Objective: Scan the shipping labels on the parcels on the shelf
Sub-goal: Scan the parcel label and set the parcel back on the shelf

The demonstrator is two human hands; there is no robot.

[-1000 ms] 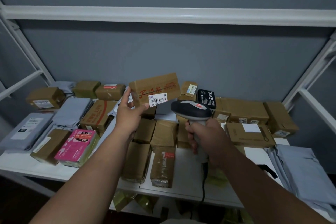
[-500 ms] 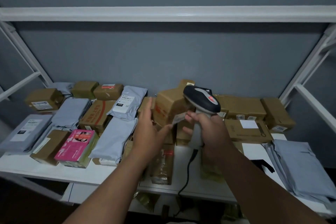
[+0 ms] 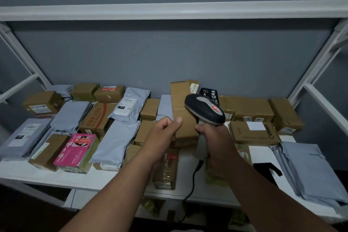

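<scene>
A tall brown carton point(image 3: 183, 111) is held upright near the middle of the shelf point(image 3: 113, 181) by the left hand point(image 3: 163, 133), whose fingers are curled round its lower left edge with the thumb laid against the front face. No shipping label is presented on that face; a small barcode sticker point(image 3: 194, 87) is seen only at the top right corner. The scanner point(image 3: 205, 111) is gripped by its handle in the right hand point(image 3: 216, 143), fingers wrapped fully round it, with the head raised just beside the carton's right edge and the cable hanging below the shelf. Whether this carton is already scanned cannot be told. Many parcels are left lying around it: grey mailer bags point(image 3: 130, 107) and brown boxes point(image 3: 98, 118) to the left, a pink packet point(image 3: 77, 150) at the front, more cartons point(image 3: 252, 132) and stacked grey bags point(image 3: 308, 171) to the right. Most of the scanning is judged to remain.
</scene>
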